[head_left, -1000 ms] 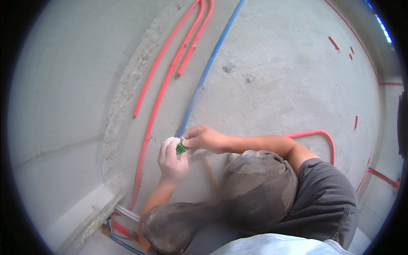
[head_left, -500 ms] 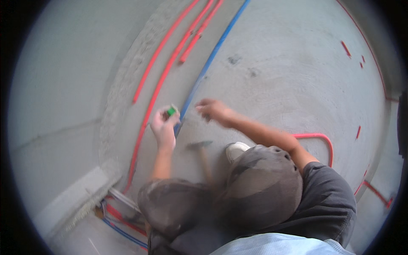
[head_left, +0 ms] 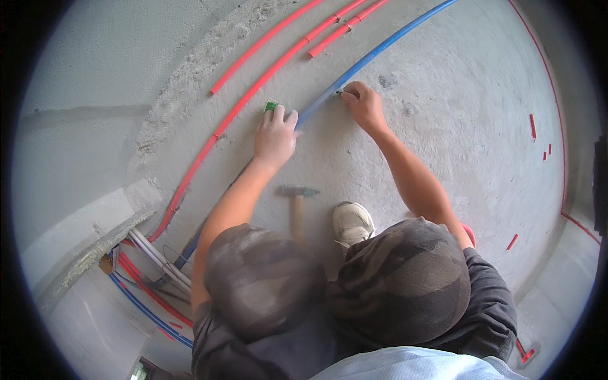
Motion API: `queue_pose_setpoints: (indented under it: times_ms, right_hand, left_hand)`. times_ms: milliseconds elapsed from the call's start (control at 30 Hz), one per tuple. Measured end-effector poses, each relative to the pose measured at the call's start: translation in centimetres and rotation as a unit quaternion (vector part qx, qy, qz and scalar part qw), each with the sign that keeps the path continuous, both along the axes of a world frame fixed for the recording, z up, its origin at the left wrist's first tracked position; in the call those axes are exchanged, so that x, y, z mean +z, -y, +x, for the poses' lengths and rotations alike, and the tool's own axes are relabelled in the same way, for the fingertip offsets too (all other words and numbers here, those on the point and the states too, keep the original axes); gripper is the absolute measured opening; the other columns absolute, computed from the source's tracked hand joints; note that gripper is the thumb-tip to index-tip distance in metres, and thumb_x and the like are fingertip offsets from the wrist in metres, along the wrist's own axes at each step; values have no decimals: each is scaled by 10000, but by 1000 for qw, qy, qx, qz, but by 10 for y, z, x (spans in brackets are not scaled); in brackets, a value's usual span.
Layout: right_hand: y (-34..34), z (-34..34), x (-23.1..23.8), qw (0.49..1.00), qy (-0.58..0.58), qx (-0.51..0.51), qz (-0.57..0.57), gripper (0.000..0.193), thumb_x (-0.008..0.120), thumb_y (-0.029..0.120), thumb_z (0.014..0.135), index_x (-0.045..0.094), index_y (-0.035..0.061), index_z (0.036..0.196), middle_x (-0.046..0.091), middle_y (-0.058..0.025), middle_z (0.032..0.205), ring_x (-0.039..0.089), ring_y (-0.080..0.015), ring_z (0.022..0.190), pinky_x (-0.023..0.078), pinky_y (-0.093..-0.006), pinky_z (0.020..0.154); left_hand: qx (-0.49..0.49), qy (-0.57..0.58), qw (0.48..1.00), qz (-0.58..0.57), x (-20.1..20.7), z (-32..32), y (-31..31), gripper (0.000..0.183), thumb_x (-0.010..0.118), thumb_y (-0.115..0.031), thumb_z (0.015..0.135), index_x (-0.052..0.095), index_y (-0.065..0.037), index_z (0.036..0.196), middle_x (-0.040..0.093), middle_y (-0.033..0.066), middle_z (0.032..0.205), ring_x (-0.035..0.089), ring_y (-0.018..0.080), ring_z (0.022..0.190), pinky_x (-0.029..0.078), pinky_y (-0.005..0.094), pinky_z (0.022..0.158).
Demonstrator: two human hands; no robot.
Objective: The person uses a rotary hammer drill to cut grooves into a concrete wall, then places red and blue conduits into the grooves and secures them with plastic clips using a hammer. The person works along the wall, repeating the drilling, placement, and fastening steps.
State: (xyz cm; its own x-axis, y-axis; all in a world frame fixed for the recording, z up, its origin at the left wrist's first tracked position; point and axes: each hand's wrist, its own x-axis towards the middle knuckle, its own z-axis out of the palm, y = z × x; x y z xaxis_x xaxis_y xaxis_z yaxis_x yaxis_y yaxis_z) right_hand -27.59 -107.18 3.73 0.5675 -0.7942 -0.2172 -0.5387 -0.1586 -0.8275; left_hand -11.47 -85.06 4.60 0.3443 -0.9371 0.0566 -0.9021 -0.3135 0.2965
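Note:
My left hand (head_left: 277, 138), pale as if gloved or dusty, is closed around a small green packet (head_left: 271, 106) that sticks out past its fingertips. The hand lies beside the blue pipe (head_left: 373, 53) that runs along the floor. On the other side of that pipe, my right hand (head_left: 365, 109) is bent down in a pinch close to the pipe's edge. A tiny dark bit shows at its fingertips, too small to name. A hammer (head_left: 297, 212) with a wooden handle lies on the concrete between my knees and the left hand.
Red pipes (head_left: 253, 90) run along the floor left of the blue one. By the wall, at lower left, white, red and blue pipes pass a broken wall edge (head_left: 95, 250). Short red pipe pieces (head_left: 532, 126) lie at right. My shoe (head_left: 352, 223) is near the hammer.
Both hands have moved forward along the blue pipe. The right hand has come down beside it, fingers pinched. The left still holds the green packet, now palm down. The view has shifted.

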Motion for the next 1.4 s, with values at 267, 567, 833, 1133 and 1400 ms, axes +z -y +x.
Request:
queue_pose_setpoints:
  times_ms: [267,567,833,1133,1400]
  right_hand:
    - [9,7,-19,978,-40,103,-176,181,662,126,941,704,-7,1057,724,-271,1000,692,-482,955,552,-526,848]
    - [11,8,-34,965,-87,136,-205,176,641,185,991,667,19,1042,710,-283,1042,694,-504,953,561,-568,827]
    - [-3,2,-44,968,1,83,-237,185,661,165,990,727,47,1115,732,-216,1075,707,-448,976,574,-530,852]
    - [-11,8,-28,974,-16,45,-221,175,659,142,968,756,47,1078,742,-194,1086,708,-421,1007,566,-513,879]
    - [-10,19,-23,988,-72,-10,-137,196,687,129,888,784,29,1025,759,-229,1026,719,-436,997,565,-500,898]
  left_hand:
    - [32,-27,999,-11,-14,-4,4,293,820,-209,866,713,-78,1105,606,103,1109,629,345,1119,540,520,839]
    - [30,-25,999,-13,-8,0,4,413,846,-245,859,764,-68,1223,634,98,1130,642,332,1101,555,489,885]
    - [21,-20,1000,0,-6,1,1,427,849,-252,858,752,-66,1230,638,93,1138,650,319,1120,566,476,880]
    - [15,-11,1000,-3,-6,2,3,440,856,-255,854,752,-65,1236,645,95,1139,660,320,1071,572,467,867]
    - [22,-16,999,18,-4,-1,7,452,867,-258,842,750,-60,1232,655,93,1148,656,326,1080,564,466,879]
